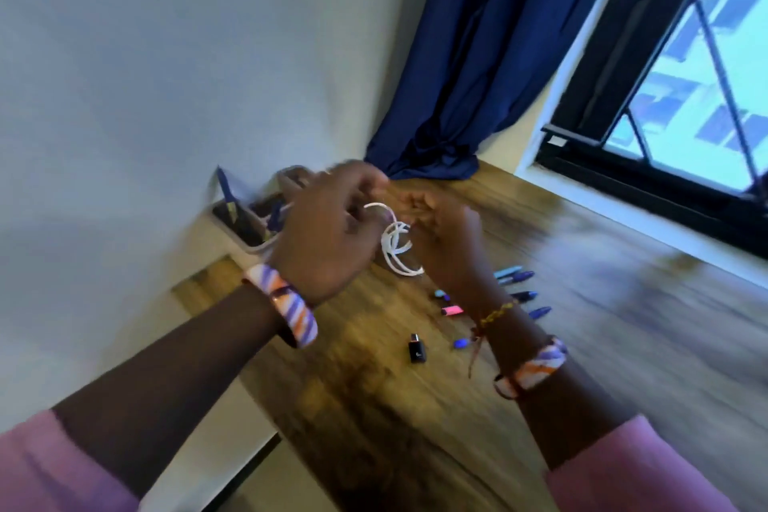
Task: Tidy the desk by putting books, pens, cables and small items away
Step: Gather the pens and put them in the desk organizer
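Both my hands are raised above the wooden desk (357,387) with a white cable (395,249) coiled in loops between them. My left hand (328,237) pinches the upper loop with curled fingers. My right hand (444,237) grips the coil from the right side. Below my right wrist several blue pens (521,276) lie on the desk, beside a pink highlighter (452,310) and a small black adapter (417,352). The frame is blurred by motion.
A white organiser tray (245,224) with pens in it stands against the wall at the desk's far left. A dark blue curtain (469,75) hangs behind, and a black-framed window (685,104) fills the right.
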Demonstrator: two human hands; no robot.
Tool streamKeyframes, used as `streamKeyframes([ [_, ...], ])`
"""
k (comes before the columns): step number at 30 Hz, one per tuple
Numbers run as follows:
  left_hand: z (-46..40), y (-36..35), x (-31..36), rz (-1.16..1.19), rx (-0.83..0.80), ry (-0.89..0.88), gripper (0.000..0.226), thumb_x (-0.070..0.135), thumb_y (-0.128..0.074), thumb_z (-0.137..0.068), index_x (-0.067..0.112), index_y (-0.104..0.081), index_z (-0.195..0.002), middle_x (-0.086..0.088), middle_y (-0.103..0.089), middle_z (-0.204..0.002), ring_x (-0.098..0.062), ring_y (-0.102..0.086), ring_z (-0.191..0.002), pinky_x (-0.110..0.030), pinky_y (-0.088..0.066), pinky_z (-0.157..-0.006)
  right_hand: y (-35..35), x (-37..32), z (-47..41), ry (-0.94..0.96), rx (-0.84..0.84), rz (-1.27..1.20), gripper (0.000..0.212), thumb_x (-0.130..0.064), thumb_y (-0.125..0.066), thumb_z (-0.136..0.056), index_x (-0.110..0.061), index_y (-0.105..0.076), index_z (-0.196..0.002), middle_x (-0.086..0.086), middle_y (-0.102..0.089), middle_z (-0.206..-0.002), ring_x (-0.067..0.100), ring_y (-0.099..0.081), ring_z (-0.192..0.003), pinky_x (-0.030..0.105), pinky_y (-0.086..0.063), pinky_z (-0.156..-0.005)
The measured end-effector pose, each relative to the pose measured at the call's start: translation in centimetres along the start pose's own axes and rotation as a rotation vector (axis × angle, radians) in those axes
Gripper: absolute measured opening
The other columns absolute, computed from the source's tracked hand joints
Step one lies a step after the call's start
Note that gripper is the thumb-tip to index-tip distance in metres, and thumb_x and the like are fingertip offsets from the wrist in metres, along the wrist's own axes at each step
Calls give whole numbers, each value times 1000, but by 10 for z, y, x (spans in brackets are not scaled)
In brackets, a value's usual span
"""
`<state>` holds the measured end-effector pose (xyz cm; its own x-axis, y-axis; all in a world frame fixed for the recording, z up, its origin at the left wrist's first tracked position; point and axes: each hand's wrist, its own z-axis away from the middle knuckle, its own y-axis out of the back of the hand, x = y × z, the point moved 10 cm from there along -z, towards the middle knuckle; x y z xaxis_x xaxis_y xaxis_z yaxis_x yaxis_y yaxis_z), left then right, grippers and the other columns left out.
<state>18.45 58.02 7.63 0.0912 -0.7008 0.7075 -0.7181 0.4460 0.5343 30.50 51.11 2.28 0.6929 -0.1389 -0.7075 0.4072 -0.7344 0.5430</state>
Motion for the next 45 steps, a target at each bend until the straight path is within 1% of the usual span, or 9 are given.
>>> streamKeyframes([
  [3, 0, -83, 13, -130, -398, -57, 15, 16, -64, -82, 15, -61, -96, 0, -65, -93, -17, -62, -82, -28, -47, -75, 49, 54, 9, -130, 58, 180, 32, 5, -52, -74, -13, -72, -92, 3, -74, -90, 6, -63, -75, 11, -48, -67],
  [8, -5, -188, 2, -455, -730, -140, 31, 22, -56, -85, 13, -57, -114, -11, -61, -117, -29, -58, -109, -36, -48, -89, 108, 144, 45, -465, 81, 330, 31, 4, -57, -79, -17, -74, -94, 4, -73, -97, 14, -68, -86, 22, -50, -78],
  [15, -16, -243, -18, -653, -779, -167, 21, 14, -52, -88, 10, -62, -106, -16, -60, -115, -35, -59, -107, -38, -48, -83, 86, 157, 53, -376, -121, 685, 37, -9, -52, -79, -29, -68, -105, 3, -69, -105, 24, -62, -98, 31, -50, -79],
  [22, -16, -248, -24, -633, -981, -200, 22, 12, -61, -84, 4, -61, -104, -17, -63, -112, -31, -61, -102, -33, -47, -77, 92, 137, 41, -287, -88, 499, 24, 5, -59, -77, -13, -72, -89, 6, -71, -92, 22, -64, -86, 32, -51, -77],
  [26, -50, -182, 5, -435, -820, -172, 23, 14, -53, -92, 0, -60, -108, -17, -61, -114, -30, -58, -107, -33, -43, -85, 136, 84, 19, -278, 200, 187, 31, 5, -65, -78, -25, -69, -74, -1, -70, -77, 19, -64, -75, 29, -50, -74],
  [30, -86, -65, 5, -88, -504, -101, 21, 5, -59, -86, 17, -50, -72, -2, -60, -73, -10, -64, -65, -27, -50, -65, 138, 4, -6, -140, 303, -72, 34, 2, -69, -77, -31, -66, -72, -15, -68, -64, 0, -61, -66, 17, -50, -71],
  [36, -82, 96, -39, -303, -96, -37, 29, 12, -70, -74, 20, -49, -56, 9, -51, -57, -14, -49, -58, -15, -33, -54, 45, -84, -37, -20, 41, 11, 36, -1, -69, -76, -35, -64, -68, -12, -68, -65, 5, -60, -63, 24, -48, -64],
  [38, -69, 118, -61, -332, -77, 38, 33, 12, -70, -71, 21, -47, -50, 7, -51, -54, -16, -49, -56, -14, -32, -53, 16, -100, -44, -10, -53, 70, 34, -2, -68, -78, -34, -63, -67, 1, -72, -75, 16, -67, -74, 31, -53, -73],
  [45, -39, 122, -115, -360, -143, 117, 32, 14, -70, -69, 21, -48, -48, 5, -57, -59, -17, -52, -64, -19, -32, -58, -64, -150, -50, 71, -277, 336, 19, 1, -58, -84, -9, -73, -91, 3, -69, -89, 12, -63, -81, 10, -46, -69],
])
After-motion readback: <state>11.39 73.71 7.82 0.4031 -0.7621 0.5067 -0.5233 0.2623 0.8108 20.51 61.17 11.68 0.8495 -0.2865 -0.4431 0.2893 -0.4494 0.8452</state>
